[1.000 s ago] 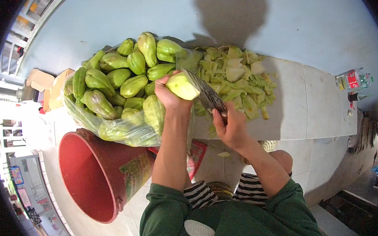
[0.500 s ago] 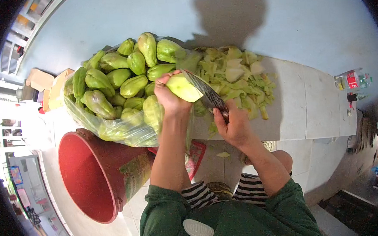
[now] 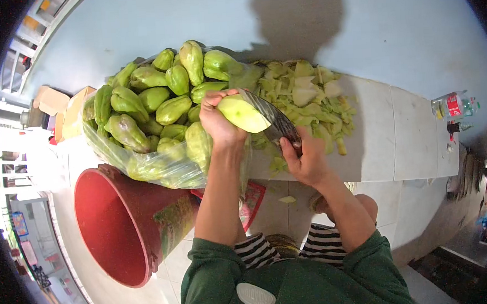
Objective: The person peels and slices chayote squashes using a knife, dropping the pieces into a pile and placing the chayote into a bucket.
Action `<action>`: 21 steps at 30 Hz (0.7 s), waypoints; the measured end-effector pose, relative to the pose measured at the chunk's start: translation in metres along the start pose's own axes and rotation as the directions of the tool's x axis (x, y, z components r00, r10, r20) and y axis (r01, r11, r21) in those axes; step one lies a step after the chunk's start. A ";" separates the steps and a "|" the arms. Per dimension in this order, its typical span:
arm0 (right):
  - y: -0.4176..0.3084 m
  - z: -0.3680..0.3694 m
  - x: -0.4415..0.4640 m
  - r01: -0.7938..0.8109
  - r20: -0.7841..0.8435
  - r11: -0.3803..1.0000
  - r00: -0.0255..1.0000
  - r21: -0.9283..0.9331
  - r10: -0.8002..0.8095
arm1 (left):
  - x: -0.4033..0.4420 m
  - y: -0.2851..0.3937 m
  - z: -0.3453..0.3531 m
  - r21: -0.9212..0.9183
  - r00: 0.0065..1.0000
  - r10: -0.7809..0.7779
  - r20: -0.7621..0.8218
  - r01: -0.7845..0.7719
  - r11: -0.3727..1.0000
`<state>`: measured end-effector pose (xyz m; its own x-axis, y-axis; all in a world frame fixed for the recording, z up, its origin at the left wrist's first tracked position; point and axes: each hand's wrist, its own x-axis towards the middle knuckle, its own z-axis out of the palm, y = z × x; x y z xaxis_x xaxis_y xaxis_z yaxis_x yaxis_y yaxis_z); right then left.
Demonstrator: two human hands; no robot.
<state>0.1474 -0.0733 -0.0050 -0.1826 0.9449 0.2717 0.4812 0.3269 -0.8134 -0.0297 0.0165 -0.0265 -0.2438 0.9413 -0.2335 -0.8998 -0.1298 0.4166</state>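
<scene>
My left hand (image 3: 223,122) is wrapped round a pale, peeled chayote (image 3: 242,113) with a flat cut face at its lower right end. My right hand (image 3: 309,158) grips a knife (image 3: 275,116) with a dark, broad, curved blade, which lies along the chayote's right side. Behind my left hand, several unpeeled green chayotes (image 3: 173,110) fill a clear plastic bag (image 3: 169,176). Beyond the knife, a heap of pale green peelings (image 3: 308,109) is spread over the tiled ledge (image 3: 379,132).
On the floor at left a red bucket (image 3: 111,227) lies tipped, its mouth facing left. A cardboard box (image 3: 74,115) stands beyond the bag. Toward the ledge's right end is a plastic bottle (image 3: 453,104). One loose peeling (image 3: 287,199) lies on the floor.
My right hand and the knife have shifted slightly right and up. The chayote has turned a little in my left hand, its cut end moving right.
</scene>
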 end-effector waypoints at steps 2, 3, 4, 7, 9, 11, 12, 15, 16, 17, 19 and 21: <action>-0.004 -0.005 0.003 -0.020 0.021 1.000 1.000 0.002 0.020 | 0.001 0.001 -0.001 0.094 0.994 0.103 0.033 -0.106 0.990; -0.005 -0.007 0.004 -0.037 0.045 0.999 0.998 0.006 0.037 | -0.002 0.001 0.000 0.032 0.997 0.051 0.061 -0.053 0.998; -0.005 -0.007 0.004 -0.035 0.047 0.999 0.998 0.007 0.034 | -0.003 0.002 0.001 -0.028 0.996 0.002 0.090 0.000 1.000; -0.004 -0.005 0.004 0.048 0.043 0.996 0.998 -0.074 -0.045 | -0.003 -0.010 -0.007 -0.202 0.985 -0.170 -0.028 0.161 0.966; -0.004 -0.003 0.003 0.032 0.029 0.997 0.999 -0.075 -0.030 | -0.001 -0.013 -0.005 -0.116 0.990 -0.111 -0.082 0.101 0.988; -0.006 -0.006 0.006 0.013 0.026 0.999 1.000 -0.044 -0.012 | -0.002 -0.010 0.004 -0.022 0.991 -0.049 -0.121 0.046 0.999; -0.008 -0.008 0.007 -0.005 0.031 1.000 1.000 -0.012 0.005 | -0.003 -0.005 0.007 0.068 0.999 0.002 -0.033 0.001 0.998; -0.010 -0.012 0.007 -0.035 0.102 0.999 0.994 -0.029 0.038 | 0.001 -0.004 0.002 0.044 0.998 -0.038 0.050 0.036 0.998; -0.009 -0.011 0.006 -0.034 0.103 0.999 0.994 -0.029 0.037 | 0.003 -0.005 -0.002 -0.069 0.991 -0.122 0.047 0.125 0.990; -0.007 -0.009 0.004 0.008 0.086 0.998 0.996 -0.061 -0.002 | 0.005 -0.008 -0.005 -0.070 0.992 -0.119 0.049 0.123 0.990; -0.007 -0.007 0.003 0.046 0.071 0.995 0.997 -0.093 -0.039 | 0.001 -0.012 -0.001 -0.168 0.978 -0.207 -0.001 0.204 0.964; -0.008 -0.008 0.003 0.001 0.049 0.998 0.999 -0.059 0.002 | -0.005 -0.006 0.009 -0.032 0.993 -0.112 0.031 0.113 0.993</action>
<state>0.1503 -0.0725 0.0064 -0.2235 0.9436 0.2441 0.5307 0.3279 -0.7816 -0.0194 0.0159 -0.0198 -0.1307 0.9590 -0.2513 -0.9326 -0.0329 0.3594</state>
